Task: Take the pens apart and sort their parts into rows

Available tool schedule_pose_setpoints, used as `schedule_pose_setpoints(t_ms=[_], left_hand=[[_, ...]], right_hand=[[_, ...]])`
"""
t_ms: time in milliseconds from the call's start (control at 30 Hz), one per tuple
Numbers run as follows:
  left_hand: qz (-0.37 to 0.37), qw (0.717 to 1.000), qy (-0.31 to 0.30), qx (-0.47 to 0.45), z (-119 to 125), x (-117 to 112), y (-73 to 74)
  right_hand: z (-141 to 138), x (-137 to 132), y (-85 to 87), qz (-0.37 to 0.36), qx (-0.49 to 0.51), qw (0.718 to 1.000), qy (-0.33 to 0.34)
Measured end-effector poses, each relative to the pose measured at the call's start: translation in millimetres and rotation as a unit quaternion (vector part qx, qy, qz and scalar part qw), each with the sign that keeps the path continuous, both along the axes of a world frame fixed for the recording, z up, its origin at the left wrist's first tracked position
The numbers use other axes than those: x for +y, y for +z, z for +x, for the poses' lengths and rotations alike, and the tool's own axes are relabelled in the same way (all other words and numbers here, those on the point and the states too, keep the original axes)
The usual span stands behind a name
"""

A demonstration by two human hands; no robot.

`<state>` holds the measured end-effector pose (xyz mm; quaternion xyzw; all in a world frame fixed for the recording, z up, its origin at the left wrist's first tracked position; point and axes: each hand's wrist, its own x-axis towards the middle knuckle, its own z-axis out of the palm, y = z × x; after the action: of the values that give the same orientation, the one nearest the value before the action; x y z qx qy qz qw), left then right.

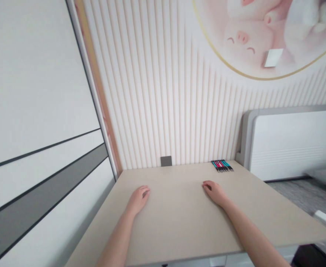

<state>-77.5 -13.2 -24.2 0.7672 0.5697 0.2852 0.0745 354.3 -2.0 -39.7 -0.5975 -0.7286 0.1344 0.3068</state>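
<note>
Left hand (137, 200) and right hand (214, 193) lie open, empty on a beige desk (176, 226) against ribbed paneling (168, 92).

ribbed cream wall panels (174, 92), pink pig mural (243, 40), white striped cabinet door (37, 111), grey carpet (290, 193)

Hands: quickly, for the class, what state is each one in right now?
Left hand: open, palm down on the table, holding nothing.
Right hand: open, palm down on the table, holding nothing.

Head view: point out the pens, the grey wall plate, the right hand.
pens (222, 165), head view, middle of the row
grey wall plate (166, 161), head view, centre of the plate
right hand (214, 193), head view, back of the hand
</note>
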Motion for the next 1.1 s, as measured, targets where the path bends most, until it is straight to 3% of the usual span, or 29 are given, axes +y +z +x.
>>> schedule_pose_setpoints(t_ms=[300,700,1100], left_hand=[[0.003,1.0,-0.008,-0.025,-1.6,3.4,-0.7],[-0.001,1.0,-0.011,-0.027,-2.4,6.7,-0.1],[-0.009,0.999,-0.006,-0.045,1.9,3.0,6.7]], right_hand=[[3.5,3.2,1.1,-0.031,0.011,0.999,-0.006],[3.2,0.4,5.2,-0.022,0.019,1.0,0.003],[7.0,5.1,-2.8,0.005,0.049,0.999,0.02]])
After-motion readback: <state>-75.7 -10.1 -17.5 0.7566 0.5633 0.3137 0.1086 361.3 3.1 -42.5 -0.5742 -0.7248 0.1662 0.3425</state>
